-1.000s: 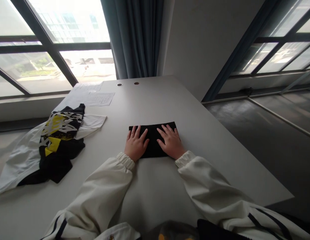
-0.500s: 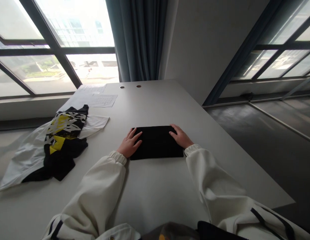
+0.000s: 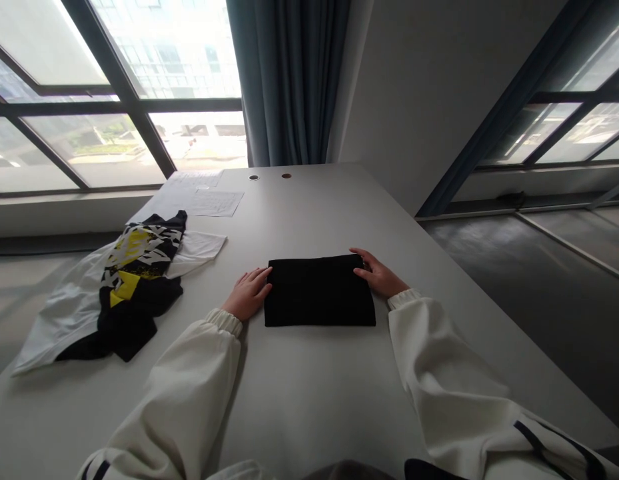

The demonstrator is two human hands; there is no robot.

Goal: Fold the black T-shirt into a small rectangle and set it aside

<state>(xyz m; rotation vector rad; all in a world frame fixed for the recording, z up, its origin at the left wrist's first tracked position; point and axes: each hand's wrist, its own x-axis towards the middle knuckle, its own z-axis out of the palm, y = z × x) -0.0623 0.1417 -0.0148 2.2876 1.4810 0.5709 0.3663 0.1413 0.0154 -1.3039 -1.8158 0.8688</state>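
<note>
A neatly folded piece of black fabric (image 3: 319,293), probably a garment, lies flat on the white table in front of me. Its far right corner is slightly raised. At its left edge rests my left hand (image 3: 248,293), fingers stretched out, with the fingertips and thumb just touching the side. My right hand (image 3: 382,275) is at the far right corner. Its thumb lies over the fabric's edge and the index finger reaches past the corner, with a gap between them. The other right fingers are partly hidden.
On the left of the white table (image 3: 319,373) lies a spread-out white, black and yellow shirt (image 3: 134,280), partly over the edge. Behind it are sheets of paper (image 3: 216,203). Two round cable holes (image 3: 286,176) sit near the far end, before a blue curtain (image 3: 289,80) and windows.
My left hand has slid off the top of the black fabric to its left edge. The right hand has shifted slightly outward at the corner. The view has turned a little left.
</note>
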